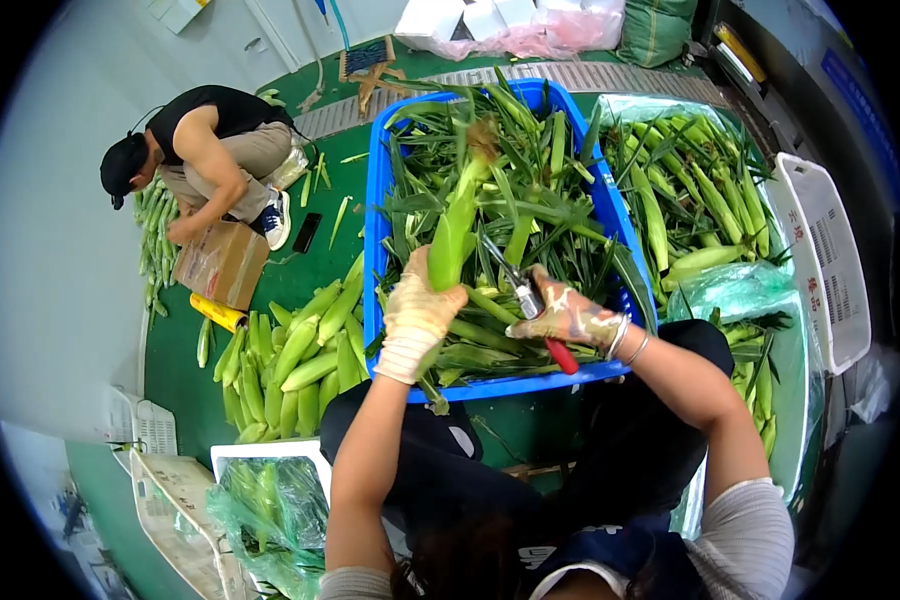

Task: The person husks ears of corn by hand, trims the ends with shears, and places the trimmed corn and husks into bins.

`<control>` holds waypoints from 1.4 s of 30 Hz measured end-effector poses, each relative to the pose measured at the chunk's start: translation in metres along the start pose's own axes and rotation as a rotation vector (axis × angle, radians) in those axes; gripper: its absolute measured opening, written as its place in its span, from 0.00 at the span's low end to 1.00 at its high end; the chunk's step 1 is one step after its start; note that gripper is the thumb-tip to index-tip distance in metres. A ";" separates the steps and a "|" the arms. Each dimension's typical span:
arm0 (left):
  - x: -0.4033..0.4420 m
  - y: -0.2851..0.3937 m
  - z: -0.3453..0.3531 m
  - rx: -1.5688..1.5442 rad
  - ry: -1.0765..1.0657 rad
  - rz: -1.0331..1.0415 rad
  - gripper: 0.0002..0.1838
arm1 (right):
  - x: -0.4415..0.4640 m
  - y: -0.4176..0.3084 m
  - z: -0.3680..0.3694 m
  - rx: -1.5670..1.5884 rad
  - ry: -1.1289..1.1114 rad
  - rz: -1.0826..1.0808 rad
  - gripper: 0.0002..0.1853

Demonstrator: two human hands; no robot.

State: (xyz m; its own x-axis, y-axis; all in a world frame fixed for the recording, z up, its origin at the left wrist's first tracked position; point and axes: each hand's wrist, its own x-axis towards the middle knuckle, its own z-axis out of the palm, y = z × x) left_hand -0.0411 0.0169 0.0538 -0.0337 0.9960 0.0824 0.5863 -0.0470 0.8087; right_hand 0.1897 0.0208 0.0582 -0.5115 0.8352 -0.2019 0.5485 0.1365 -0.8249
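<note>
An ear of corn in its green husk [455,225] stands upright in my left hand [418,310], which wears a pale glove and is closed round its lower part. Brown silk shows at the tip. My gloved right hand [570,318] grips pruning shears [523,292] with a red handle; their blades point up and left, close beside the ear. Both hands are over a large blue crate [375,220] heaped with cut leaves and husks [425,200].
Trimmed corn ears [295,355] lie piled on the green floor at left. More corn [705,190] fills a plastic-lined box at right, by a white basket [825,260]. A co-worker [210,150] crouches beside a cardboard box [220,262]. A foam box [270,450] stands near my left elbow.
</note>
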 end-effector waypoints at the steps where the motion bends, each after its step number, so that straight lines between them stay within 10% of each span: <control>1: -0.003 0.003 -0.008 0.005 -0.012 -0.002 0.33 | 0.004 0.012 0.001 0.006 0.029 -0.037 0.38; 10: -0.005 -0.014 -0.020 0.198 -0.078 0.164 0.35 | 0.017 0.009 -0.021 0.193 -0.113 0.124 0.17; 19: -0.005 -0.004 -0.044 -0.790 -0.636 -0.191 0.42 | -0.003 -0.010 -0.009 0.592 -0.487 -0.082 0.19; 22: -0.010 -0.020 -0.038 -0.935 -0.841 -0.223 0.42 | -0.011 -0.035 -0.009 0.563 -0.368 -0.031 0.13; 25: -0.027 -0.025 -0.077 -0.646 -0.263 -0.298 0.32 | -0.036 -0.020 -0.024 0.897 -0.032 -0.013 0.15; 30: 0.007 -0.234 -0.184 -0.086 -0.100 -0.315 0.24 | -0.205 0.075 -0.108 0.976 0.608 -0.130 0.19; 31: -0.008 -0.237 -0.178 -0.015 -0.098 -0.084 0.26 | -0.260 0.104 -0.130 0.309 0.713 -0.114 0.18; 34: -0.019 -0.277 -0.187 0.591 0.059 -0.026 0.21 | -0.360 0.169 -0.126 -0.127 0.928 1.027 0.20; 42: 0.002 -0.182 -0.144 0.904 0.192 -0.185 0.18 | -0.396 0.373 0.020 -0.036 0.943 1.456 0.15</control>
State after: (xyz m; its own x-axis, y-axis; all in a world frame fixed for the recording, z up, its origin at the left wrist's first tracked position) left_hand -0.2645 0.0160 -0.0091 -0.2747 0.9484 0.1581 0.9613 0.2674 0.0665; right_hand 0.5842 -0.2697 -0.1801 0.8982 0.2717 -0.3454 0.1917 -0.9495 -0.2483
